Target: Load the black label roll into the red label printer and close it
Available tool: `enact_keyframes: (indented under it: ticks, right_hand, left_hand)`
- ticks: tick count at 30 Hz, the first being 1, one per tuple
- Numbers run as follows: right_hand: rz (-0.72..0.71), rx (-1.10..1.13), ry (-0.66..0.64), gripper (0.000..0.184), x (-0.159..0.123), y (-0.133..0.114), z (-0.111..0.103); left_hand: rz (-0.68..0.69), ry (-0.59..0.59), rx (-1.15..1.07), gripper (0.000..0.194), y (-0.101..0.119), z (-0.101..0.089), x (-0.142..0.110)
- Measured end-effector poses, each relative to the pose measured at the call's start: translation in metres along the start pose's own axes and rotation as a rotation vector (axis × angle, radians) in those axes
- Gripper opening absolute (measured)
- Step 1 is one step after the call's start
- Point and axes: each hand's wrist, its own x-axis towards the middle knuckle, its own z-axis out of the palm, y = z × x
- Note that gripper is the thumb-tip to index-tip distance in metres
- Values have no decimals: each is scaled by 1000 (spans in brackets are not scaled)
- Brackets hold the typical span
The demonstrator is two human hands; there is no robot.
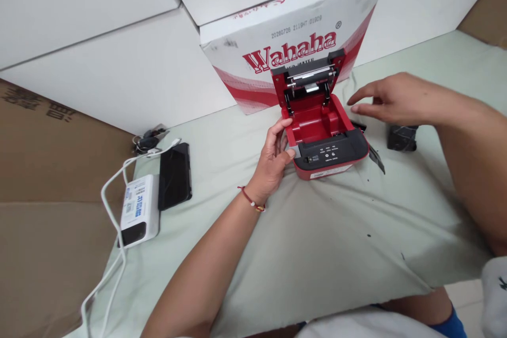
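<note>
In the head view, a red plastic, box-shaped device with a black front panel (pixel 332 150) stands on a worktop covered with pale green cloth (pixel 277 269). Its hinged lid (pixel 311 76), carrying a dark roller, is raised, leaving the red hollow inside uncovered. The left hand (pixel 275 154) has its grip closed around the device's left side, thumb at the grey front corner and fingers farther back. The right hand's (pixel 390 99) grip is partly open, with thumb and forefinger slightly apart and nothing visible between them; its fingertips are just beside the device's right rim, and contact cannot be told.

Directly behind the lid, a white cardboard carton with red "Wahaha" lettering (pixel 293 37) blocks the space at the back, in front of white panels (pixel 99 68). To the device's right lie a thin, black, flat strip (pixel 376 161) and, below the right hand, a black, crumpled block (pixel 402 138).

Well apart at the left, a black rectangular phone (pixel 175 177) lies beside a white, rounded block with blue print (pixel 139 203). A looping white cable (pixel 105 195) crosses that block, and a dark bunch of small items (pixel 147 141) sits behind the phone. A brown cardboard surface (pixel 43 158) bounds this side.
</note>
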Motion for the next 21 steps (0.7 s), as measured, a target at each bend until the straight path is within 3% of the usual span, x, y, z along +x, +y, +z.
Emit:
enact_keyframes:
  ticks: [5, 11, 16, 21]
  right_hand:
    - [-123, 7, -231, 41, 9, -20, 16]
    - [26, -82, -123, 61, 14, 1, 17]
    - [76, -111, -305, 33, 10, -15, 11]
    - [-98, 7, -432, 27, -26, -26, -12]
  left_hand:
    - [4, -3, -11, 73, 0, 1, 0]
    - [-15, 32, -18, 74, 0, 2, 1]
    - [-3, 21, -3, 72, -2, 0, 0]
    - [11, -15, -1, 69, -2, -1, 0]
